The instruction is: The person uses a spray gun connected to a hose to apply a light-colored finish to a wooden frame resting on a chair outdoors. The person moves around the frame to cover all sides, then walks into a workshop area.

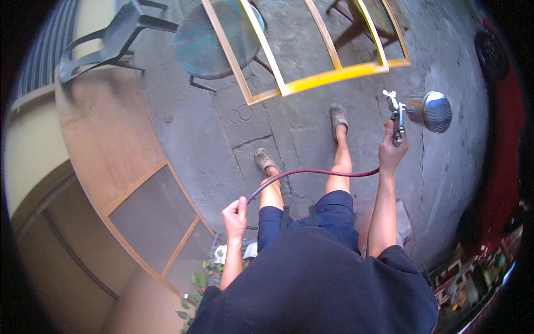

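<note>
Head view: left hand (pixel 234 218) has its grip curled round a red hose (pixel 311 171), right hand (pixel 392 150) has its grip wrapped on a shiny metal spray gun (pixel 397 118), up over the concrete floor (pixel 308 131). Farther out, a part-yellow frame (pixel 336 78) overlaps the right edge of a round counter (pixel 194 50).

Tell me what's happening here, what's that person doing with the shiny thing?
The person's right hand grips a silver spray gun with a round metal cup. Their left hand holds a dark red hose that stretches across to the right hand. In front is a frame with plain wood-coloured bars and some yellow ones. The gun isn't touching it, and I can't see any spray.
</note>
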Available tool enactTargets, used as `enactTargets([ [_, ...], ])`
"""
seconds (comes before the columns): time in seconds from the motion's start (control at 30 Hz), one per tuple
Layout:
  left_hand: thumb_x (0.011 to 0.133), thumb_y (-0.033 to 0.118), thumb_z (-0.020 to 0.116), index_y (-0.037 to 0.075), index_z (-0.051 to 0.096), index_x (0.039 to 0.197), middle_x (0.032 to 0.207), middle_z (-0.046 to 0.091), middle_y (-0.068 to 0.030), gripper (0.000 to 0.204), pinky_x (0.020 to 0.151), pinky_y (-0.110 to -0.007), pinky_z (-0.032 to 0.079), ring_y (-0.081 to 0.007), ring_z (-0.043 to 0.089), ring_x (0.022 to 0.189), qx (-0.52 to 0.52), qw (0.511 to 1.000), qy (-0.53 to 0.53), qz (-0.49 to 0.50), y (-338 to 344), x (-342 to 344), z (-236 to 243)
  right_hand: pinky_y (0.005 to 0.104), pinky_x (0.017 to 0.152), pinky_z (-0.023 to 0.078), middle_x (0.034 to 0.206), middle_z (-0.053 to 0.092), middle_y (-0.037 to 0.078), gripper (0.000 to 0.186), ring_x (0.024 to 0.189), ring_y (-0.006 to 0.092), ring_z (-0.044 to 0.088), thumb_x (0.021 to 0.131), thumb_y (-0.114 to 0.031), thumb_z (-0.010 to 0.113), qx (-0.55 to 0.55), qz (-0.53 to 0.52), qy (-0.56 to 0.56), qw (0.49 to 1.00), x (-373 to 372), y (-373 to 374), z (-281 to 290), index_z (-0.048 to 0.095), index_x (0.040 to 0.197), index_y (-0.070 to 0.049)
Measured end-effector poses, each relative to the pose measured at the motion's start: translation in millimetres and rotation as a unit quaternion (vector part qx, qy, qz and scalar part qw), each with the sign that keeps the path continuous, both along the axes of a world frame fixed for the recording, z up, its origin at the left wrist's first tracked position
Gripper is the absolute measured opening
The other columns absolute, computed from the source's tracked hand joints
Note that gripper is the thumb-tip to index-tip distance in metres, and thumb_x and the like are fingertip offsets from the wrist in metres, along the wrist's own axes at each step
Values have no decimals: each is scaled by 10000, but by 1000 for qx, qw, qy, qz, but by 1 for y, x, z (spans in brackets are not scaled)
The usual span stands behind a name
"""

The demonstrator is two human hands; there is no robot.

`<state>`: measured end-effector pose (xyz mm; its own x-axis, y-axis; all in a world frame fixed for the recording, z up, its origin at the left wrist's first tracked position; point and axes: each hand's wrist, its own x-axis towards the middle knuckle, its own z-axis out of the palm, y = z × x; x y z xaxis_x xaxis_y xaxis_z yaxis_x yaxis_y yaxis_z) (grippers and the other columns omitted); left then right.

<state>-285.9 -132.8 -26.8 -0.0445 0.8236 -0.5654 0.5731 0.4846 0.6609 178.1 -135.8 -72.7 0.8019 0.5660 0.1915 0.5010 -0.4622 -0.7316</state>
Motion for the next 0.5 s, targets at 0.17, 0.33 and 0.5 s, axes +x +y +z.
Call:
enactTargets([
  [0.17,1035,319,561,49,644,865,594,412,72,330,493,-263,300,-49,370,539,-186,977,-96,-45,-9,-71,-25,258,407,365,772,699,66,347,458,62,489,991,-323,650,31,-170,99,980,-31,-41,17,698,942,17],
  [0.33,1053,329,522,47,643,955,672,509,35,322,608,-242,403,-68,481,627,-217,965,-85,-117,-9,-102,-51,263,364,368,783,710,84,391,407,77,491,995,-354,635,46,-240,91,965,-48,-66,-26,702,932,26],
  [0.5,1064,417,459,58,562,847,750,581,-22,432,735,-291,471,-126,578,708,-259,957,-50,-123,-12,-155,-72,265,404,348,694,703,43,397,451,68,525,981,-395,650,-2,-228,188,955,-102,-82,-96,735,874,-23],
])
